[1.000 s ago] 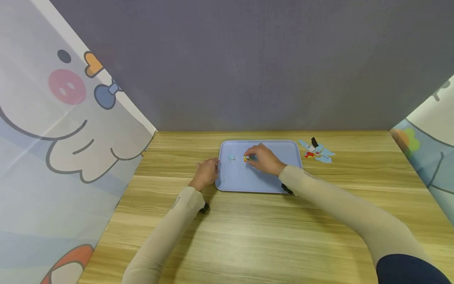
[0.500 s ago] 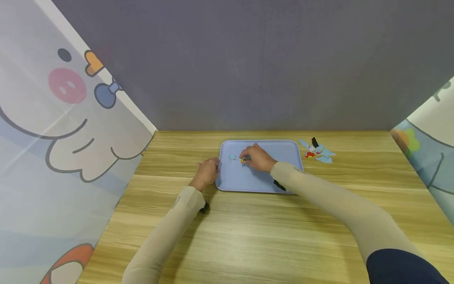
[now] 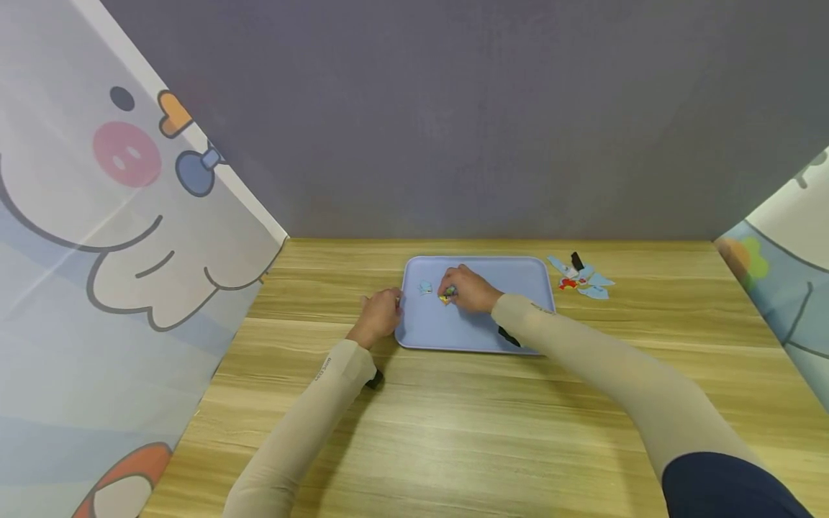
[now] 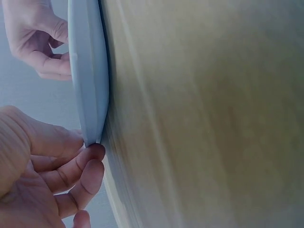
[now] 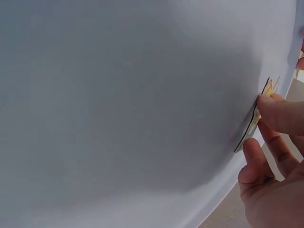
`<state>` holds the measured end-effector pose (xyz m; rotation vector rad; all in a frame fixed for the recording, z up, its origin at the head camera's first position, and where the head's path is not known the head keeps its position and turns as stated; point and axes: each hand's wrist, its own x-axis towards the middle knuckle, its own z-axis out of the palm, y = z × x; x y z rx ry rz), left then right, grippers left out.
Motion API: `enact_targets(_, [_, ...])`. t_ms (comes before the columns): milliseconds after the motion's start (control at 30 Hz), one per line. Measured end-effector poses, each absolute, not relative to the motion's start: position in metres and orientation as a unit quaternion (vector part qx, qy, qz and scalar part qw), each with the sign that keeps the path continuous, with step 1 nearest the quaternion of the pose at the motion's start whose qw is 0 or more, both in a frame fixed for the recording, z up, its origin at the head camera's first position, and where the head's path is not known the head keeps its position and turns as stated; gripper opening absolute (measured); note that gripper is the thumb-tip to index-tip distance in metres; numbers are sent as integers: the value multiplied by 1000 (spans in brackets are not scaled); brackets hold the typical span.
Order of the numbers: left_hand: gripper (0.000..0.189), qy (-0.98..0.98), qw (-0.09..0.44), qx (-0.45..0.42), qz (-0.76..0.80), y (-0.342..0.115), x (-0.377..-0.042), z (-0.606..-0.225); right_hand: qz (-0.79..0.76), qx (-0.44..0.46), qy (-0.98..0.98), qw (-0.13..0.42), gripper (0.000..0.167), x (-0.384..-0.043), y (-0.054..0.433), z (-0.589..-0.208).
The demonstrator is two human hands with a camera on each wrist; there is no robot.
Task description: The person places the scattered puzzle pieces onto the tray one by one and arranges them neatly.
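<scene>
A light blue tray (image 3: 479, 338) lies on the wooden table. My left hand (image 3: 380, 314) pinches its left rim between thumb and fingers, as the left wrist view shows at the tray edge (image 4: 90, 95). Over the tray, my right hand (image 3: 471, 289) pinches a small, flat, yellow printed puzzle piece (image 3: 446, 297). In the right wrist view the piece (image 5: 251, 121) appears edge-on, tilted close over the tray surface, partly hidden by the thumb and fingers. Left of it on the tray lies a pale blue puzzle piece (image 3: 424, 287), apart from my right hand.
Several more flat pieces (image 3: 596, 292) in blue, red, white and black lie in a loose heap on the table (image 3: 453, 424), just right of the tray. A grey panel (image 3: 492, 122) stands along the table's back edge, with cartoon-printed sheets (image 3: 123, 216) at the sides.
My right hand has moved slightly left and toward me over the tray, carrying the yellow piece, which has turned a little. My left hand stays at the rim.
</scene>
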<state>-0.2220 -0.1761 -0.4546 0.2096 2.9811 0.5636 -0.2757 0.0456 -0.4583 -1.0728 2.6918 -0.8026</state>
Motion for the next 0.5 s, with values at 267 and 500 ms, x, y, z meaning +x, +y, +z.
enact_targets(267, [36,978,62,65,190,-175,-221,-454,-270,-342,898,65,22,-276,50,-460])
enact_targets(500, [35,979,51,70,186,-176,-221,-453,-255,-307,914,68,44,-274,50,-460])
